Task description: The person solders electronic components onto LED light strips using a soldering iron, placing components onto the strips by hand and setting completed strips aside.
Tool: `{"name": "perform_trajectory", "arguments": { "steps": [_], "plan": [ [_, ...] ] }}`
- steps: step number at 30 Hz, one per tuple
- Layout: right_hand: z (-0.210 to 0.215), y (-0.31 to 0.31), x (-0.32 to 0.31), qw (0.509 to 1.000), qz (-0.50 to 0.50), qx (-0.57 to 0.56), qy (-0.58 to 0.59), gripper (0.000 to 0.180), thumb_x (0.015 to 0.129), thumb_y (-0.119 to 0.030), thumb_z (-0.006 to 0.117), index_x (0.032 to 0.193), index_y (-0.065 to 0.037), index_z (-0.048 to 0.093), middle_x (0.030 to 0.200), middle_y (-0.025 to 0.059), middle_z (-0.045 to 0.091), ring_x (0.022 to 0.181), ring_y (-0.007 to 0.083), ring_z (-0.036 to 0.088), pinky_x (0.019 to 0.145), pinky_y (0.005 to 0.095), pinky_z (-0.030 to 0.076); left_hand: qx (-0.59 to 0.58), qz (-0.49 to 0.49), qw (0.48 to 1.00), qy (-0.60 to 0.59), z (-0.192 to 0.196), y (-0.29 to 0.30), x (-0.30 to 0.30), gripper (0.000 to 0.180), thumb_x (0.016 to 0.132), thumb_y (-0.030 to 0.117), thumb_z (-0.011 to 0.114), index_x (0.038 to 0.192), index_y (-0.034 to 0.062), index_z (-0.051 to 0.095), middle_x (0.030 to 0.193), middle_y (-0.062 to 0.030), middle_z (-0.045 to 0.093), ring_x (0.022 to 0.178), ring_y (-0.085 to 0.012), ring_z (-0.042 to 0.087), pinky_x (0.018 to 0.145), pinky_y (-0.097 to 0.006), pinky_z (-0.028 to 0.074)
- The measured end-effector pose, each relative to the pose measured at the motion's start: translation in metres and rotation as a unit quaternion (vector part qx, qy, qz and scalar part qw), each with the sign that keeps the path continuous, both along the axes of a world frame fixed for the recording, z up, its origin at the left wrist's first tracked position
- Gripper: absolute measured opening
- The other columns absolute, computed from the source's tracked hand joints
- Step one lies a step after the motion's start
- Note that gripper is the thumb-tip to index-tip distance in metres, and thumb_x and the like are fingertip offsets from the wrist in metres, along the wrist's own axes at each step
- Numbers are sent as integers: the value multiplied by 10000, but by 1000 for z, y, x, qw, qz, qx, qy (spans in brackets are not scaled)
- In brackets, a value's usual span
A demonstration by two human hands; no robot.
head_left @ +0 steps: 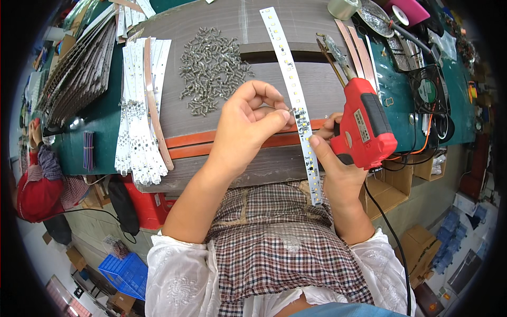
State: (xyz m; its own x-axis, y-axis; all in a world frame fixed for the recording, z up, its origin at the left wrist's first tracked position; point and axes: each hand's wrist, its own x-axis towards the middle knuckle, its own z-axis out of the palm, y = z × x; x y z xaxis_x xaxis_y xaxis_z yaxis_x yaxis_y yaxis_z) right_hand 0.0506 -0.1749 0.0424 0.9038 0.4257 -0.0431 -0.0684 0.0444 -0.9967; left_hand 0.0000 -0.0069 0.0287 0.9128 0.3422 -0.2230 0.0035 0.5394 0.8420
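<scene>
A long, narrow white LED strip board [285, 58] stands upright in front of me, its lower end near my apron. My left hand [247, 124] is closed in a pinch at the board's left edge, with a tiny component at the fingertips, too small to name surely. On the other side, my right hand [338, 158] presses its thumb on the board's edge. That same hand also grips a red and black soldering gun [365, 119], partly hiding its handle. The gun's metal tip points up and away, apart from the board.
Left of centre lies a pile of small metal-legged parts [211, 63]. Beside it are stacked LED boards [138, 95] and cardboard dividers [79, 68]. A fan [425, 91], tape roll [344, 8] and cables sit at right. Another person's red-clad arm [39, 185] shows at far left.
</scene>
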Motion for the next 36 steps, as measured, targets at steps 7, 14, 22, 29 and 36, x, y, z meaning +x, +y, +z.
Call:
{"name": "perform_trajectory", "arguments": {
  "steps": [7, 14, 22, 29, 36],
  "plan": [
    [-1, 1, -1, 1000, -5, 9, 3, 396, 858, 69, 673, 1192, 16, 465, 1016, 74, 560, 854, 111, 619, 769, 255, 508, 22, -15, 1000, 18, 1, 4, 1, 248, 833, -42, 631, 1049, 14, 522, 943, -82, 619, 846, -165, 673, 794, -315, 583],
    [-2, -3, 0, 999, 11, 7, 31, 412, 824, 87, 688, 1174, 16, 482, 1026, 75, 543, 850, 120, 614, 759, 267, 514, 44, -48, 997, 28, 4, 11, 1, 256, 824, -42, 634, 1049, 2, 521, 954, -101, 635, 850, -165, 677, 800, -308, 581],
    [-3, -4, 3, 998, 39, 29, 37, 408, 846, 89, 672, 1190, 19, 465, 1043, 89, 540, 855, 120, 613, 732, 262, 519, 85, -94, 991, 40, 11, 22, 4, 279, 811, -16, 665, 1055, -17, 532, 924, -108, 650, 821, -154, 681, 778, -286, 584],
    [1, 1, 0, 999, 38, -16, 20, 402, 819, 69, 691, 1155, 2, 480, 989, 63, 531, 817, 109, 602, 733, 253, 504, 108, -105, 986, 74, 12, 22, 7, 247, 826, -12, 640, 1056, -57, 562, 910, -107, 659, 795, -154, 684, 759, -277, 582],
    [-2, 0, -1, 991, 72, -89, -69, 367, 843, 76, 664, 1143, -6, 469, 968, 68, 555, 827, 100, 616, 735, 243, 505, 129, -100, 980, 112, 15, 18, 9, 147, 828, 5, 608, 961, -57, 612, 895, -116, 678, 779, -157, 687, 731, -283, 579]
  ]
}}
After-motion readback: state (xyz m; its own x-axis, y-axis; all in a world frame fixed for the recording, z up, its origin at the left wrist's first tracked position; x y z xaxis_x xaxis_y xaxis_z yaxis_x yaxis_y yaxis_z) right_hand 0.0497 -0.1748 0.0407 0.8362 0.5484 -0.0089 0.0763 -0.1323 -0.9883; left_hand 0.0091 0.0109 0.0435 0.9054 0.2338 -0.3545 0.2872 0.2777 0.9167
